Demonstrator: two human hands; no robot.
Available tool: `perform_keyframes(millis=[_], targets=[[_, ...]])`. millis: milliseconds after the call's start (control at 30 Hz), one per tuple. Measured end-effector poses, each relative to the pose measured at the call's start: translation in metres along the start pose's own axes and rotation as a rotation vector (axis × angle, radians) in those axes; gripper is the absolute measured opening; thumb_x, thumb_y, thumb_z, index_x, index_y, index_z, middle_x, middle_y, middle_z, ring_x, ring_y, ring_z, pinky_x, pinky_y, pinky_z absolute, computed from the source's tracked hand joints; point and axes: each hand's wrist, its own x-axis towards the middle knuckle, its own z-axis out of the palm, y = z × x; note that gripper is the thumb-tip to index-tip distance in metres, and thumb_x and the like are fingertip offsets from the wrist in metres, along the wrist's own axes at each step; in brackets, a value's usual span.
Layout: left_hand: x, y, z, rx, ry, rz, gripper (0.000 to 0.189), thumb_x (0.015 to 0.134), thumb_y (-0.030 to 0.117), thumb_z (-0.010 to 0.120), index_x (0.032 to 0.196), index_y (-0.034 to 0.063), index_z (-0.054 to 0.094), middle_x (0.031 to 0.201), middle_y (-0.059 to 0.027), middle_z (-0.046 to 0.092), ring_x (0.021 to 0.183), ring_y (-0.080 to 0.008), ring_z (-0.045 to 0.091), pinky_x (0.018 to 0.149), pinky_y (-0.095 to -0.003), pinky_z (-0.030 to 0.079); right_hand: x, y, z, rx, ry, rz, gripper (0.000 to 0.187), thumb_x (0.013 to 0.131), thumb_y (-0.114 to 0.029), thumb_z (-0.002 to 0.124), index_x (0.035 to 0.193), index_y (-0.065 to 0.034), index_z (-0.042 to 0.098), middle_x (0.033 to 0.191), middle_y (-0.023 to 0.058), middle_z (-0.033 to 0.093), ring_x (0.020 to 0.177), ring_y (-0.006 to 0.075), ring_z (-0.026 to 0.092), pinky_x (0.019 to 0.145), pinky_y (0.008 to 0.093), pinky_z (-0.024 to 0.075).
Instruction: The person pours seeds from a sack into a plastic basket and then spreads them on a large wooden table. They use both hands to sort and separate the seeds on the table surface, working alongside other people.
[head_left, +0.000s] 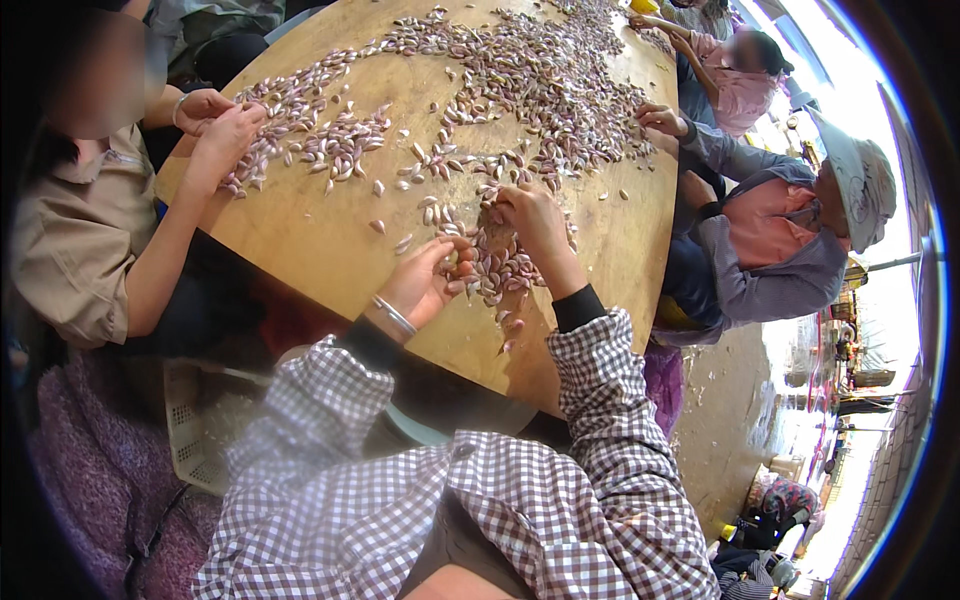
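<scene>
Many purple-white garlic cloves (499, 274) lie in a loose pile on the wooden table (337, 240) before me. My left hand (427, 281), with a silver bangle at its wrist, is half curled palm up at the pile's left side, holding a few garlic cloves (453, 262) in its fingers. Farther forward, my right hand (534, 217) reaches down at the upper part of the pile, its thumb and fingertips close together at the cloves. Whether it grips one cannot be made out. A larger heap of cloves (532, 75) spreads across the table beyond.
At the left, a co-worker's hands (225, 131) are over another garlic pile (337, 142). Across the right edge, a co-worker in a hat reaches in with one hand (661, 120). A plastic crate (184, 427) and purple mesh sacks (97, 465) stand below left.
</scene>
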Motion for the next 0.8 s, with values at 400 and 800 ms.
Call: perform_keyframes(millis=[400,800], targets=[[-0.001,-0.006,0.001,0.165,-0.056,0.080,0.024,0.102,0.017,0.050,0.117,0.0013,0.060,0.102,-0.0029,0.063,0.084,-0.0092,0.058,0.064,-0.0209,0.045,-0.046,-0.080,-0.029,0.286,0.144,-0.181,0.011,0.083,-0.016,0.071,0.092,-0.0098,0.071,0.083,0.0055,0.070,0.074,0.0239,0.065,0.062,0.0331,0.0526],[0.000,-0.002,0.000,-0.014,-0.061,0.011,0.023,0.103,0.018,0.048,0.112,-0.0013,0.058,0.085,-0.0004,0.053,0.066,-0.0054,0.044,0.054,-0.0186,0.035,-0.087,-0.005,-0.024,0.030,0.135,0.074,0.042,0.085,-0.024,0.069,0.126,-0.0157,0.061,0.135,0.0105,0.055,0.125,0.0300,0.047,0.103,0.0464,0.0327]])
